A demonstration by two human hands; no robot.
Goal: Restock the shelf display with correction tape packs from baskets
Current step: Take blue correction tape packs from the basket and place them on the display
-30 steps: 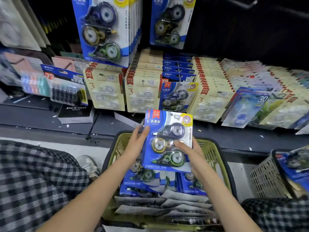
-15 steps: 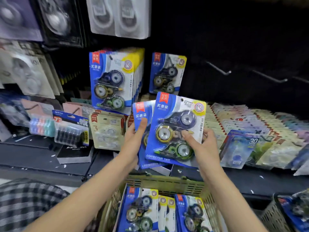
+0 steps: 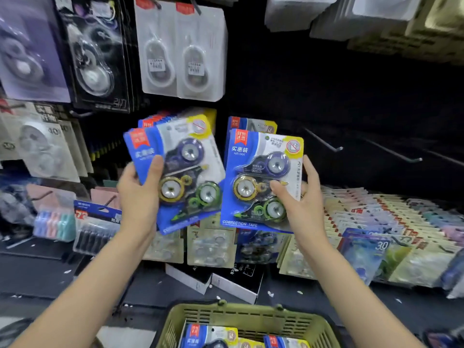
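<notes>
Two blue correction tape packs are up at display height, one in each hand. The right pack (image 3: 262,182) stands nearly upright just in front of a matching hung pack (image 3: 253,124) on its peg; the left pack (image 3: 175,177) tilts clockwise in front of the full hung row (image 3: 173,121) of the same blue cards. The left hand (image 3: 138,197) pinches its pack at the left edge, thumb across the front. The right hand (image 3: 298,199) holds its pack at the right edge, thumb on the blister and fingers behind. Both grips are narrow, closed on card.

The step in hand looks like hanging: packs lifted out and brought to the pegs. The next move probably calls for lining a card's top hole up with a peg tip and sliding it back; the holes themselves are too small to make out. The bare hooks (image 3: 326,143) to the right offer free places.

Below, the green basket (image 3: 241,316) holds more packs (image 3: 208,335), so restocking seems far from finished.
</notes>
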